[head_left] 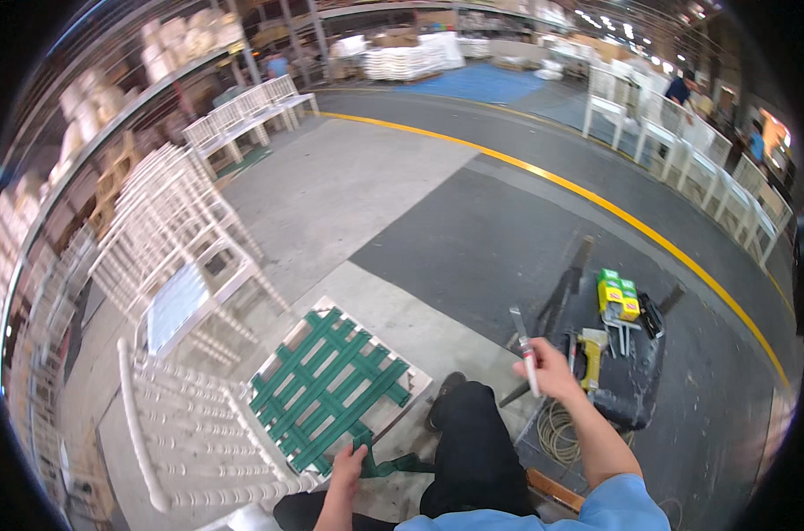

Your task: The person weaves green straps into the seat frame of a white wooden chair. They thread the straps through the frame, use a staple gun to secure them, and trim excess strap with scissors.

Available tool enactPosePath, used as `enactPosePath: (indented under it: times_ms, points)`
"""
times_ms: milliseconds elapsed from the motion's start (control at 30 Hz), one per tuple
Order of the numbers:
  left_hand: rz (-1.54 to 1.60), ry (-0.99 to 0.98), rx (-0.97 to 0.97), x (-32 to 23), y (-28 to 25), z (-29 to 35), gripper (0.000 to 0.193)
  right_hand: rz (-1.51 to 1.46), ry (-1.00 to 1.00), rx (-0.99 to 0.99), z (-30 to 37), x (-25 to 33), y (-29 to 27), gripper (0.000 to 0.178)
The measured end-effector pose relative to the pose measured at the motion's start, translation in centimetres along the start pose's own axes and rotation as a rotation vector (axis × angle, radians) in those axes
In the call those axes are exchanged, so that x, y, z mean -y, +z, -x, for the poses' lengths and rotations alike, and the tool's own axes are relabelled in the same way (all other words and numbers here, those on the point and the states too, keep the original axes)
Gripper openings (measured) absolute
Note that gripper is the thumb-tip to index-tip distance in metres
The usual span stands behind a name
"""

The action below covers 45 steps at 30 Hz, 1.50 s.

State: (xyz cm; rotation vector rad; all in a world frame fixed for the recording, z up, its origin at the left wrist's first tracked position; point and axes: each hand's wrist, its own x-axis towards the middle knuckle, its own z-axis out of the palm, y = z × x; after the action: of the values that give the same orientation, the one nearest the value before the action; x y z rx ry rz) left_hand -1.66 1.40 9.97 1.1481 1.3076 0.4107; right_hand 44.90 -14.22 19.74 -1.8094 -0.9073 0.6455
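Note:
A white chair (135, 425) with turned, ringed spindles lies on its back in front of me, slightly left. Green webbing straps (318, 380) cross each other in a weave over its seat frame. At the seat's near corner, my left hand (347, 465) is closed on the loose end of a green webbing strap (389, 465), which trails toward my leg. Over to the right, my right hand (552, 370) holds a knife (528, 354) with a slim metal blade and a pale and red handle, pointing up and away from the chair.
On my right a dark low stand (627, 398) bears green-and-yellow boxes (618, 295), a yellow-handled tool (589, 358) and a coiled hose (558, 440). White chairs (176, 221) crowd the left; more chairs (676, 133) line the far right, near other people. A yellow floor line (543, 173) curves across.

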Motion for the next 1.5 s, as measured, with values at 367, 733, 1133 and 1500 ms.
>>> enactPosePath:
  times_ms: [367,733,1133,1500]
  points:
    - [0.682,-0.027,0.104,-4.0,-4.6,2.8,0.028,0.824,-0.802,0.822,-3.7,6.4,16.4,0.064]
    - [0.683,-0.016,0.101,-4.3,-4.8,3.3,0.026,0.915,-1.054,0.981,-4.9,5.5,24.6,0.048]
    - [0.586,0.028,0.122,-4.2,-3.6,4.6,0.030,0.854,-1.093,0.978,-4.7,5.7,24.8,0.042]
    - [0.060,0.076,-0.070,-0.5,-2.2,2.4,0.023,0.266,0.192,-0.747,5.9,-5.1,-5.4,0.062]
